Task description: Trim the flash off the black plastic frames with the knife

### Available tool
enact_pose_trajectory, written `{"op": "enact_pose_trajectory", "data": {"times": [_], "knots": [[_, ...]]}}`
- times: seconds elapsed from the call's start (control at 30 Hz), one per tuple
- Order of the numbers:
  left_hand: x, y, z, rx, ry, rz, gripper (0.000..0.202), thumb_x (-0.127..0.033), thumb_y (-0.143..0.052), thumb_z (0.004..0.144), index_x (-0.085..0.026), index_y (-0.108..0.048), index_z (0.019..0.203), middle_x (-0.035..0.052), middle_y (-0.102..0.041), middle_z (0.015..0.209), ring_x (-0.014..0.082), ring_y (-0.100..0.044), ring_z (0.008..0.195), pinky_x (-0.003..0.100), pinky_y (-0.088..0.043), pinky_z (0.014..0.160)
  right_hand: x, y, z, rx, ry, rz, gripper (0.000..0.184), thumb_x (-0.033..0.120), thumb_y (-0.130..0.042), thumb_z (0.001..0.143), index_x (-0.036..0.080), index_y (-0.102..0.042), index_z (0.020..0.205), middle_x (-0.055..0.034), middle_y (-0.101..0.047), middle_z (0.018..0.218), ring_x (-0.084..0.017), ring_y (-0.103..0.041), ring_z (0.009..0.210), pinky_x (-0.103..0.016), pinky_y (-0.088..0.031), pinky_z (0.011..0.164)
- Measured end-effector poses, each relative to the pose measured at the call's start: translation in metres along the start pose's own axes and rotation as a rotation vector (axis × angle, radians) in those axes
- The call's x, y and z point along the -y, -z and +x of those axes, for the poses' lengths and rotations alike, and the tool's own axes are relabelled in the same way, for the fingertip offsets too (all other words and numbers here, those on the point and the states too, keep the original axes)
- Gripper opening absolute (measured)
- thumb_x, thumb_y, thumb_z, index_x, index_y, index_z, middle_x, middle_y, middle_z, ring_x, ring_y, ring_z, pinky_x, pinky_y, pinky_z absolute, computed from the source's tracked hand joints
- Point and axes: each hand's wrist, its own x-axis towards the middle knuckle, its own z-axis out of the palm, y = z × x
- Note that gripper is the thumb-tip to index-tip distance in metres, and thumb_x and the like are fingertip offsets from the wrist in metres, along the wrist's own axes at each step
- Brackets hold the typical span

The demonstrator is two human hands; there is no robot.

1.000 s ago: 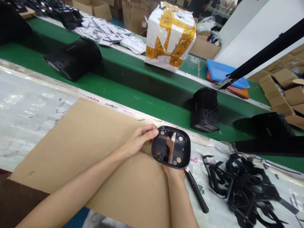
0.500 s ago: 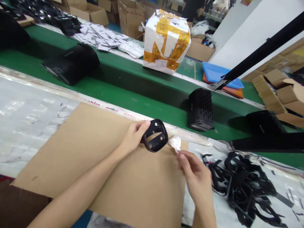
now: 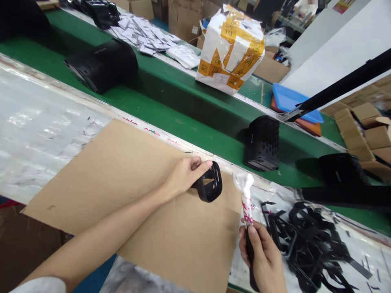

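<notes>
My left hand [image 3: 186, 175] grips a black plastic frame [image 3: 210, 185] with cut-outs, held on edge over a brown cardboard sheet [image 3: 122, 191]. My right hand [image 3: 264, 254] is closed round the black handle of a tool [image 3: 247, 203] whose upper end is wrapped in white tape or plastic. The tool stands upright to the right of the frame, a short gap between them.
A pile of black plastic frames [image 3: 314, 244] lies to the right. Behind runs a green conveyor belt [image 3: 171, 106] carrying black perforated housings [image 3: 262, 142] and another housing [image 3: 104, 65]. A taped white parcel [image 3: 230, 49], blue trays [image 3: 293, 99] and cardboard boxes [image 3: 372, 126] stand beyond.
My right hand let go of the frame, moved down and right, and picked up the wrapped tool. My left hand has turned the frame from flat to edge-on.
</notes>
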Motion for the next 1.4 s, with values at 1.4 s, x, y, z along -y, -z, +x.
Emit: {"op": "enact_pose_trajectory", "data": {"times": [1.4], "knots": [[-0.013, -0.002, 0.008, 0.033, 0.205, -0.05, 0.056, -0.064, -0.057, 0.094, -0.023, -0.038, 0.062, -0.0042, -0.044, 0.05, 0.0111, -0.042, 0.044, 0.025, -0.027, 0.044, 0.026, -0.003, -0.013, -0.225, 0.081, -0.072, 0.076, 0.063, -0.069, 0.097, 0.021, -0.054, 0.159, -0.0092, -0.073, 0.105, -0.017, -0.068, 0.075, -0.024, -0.059, 0.061]]}}
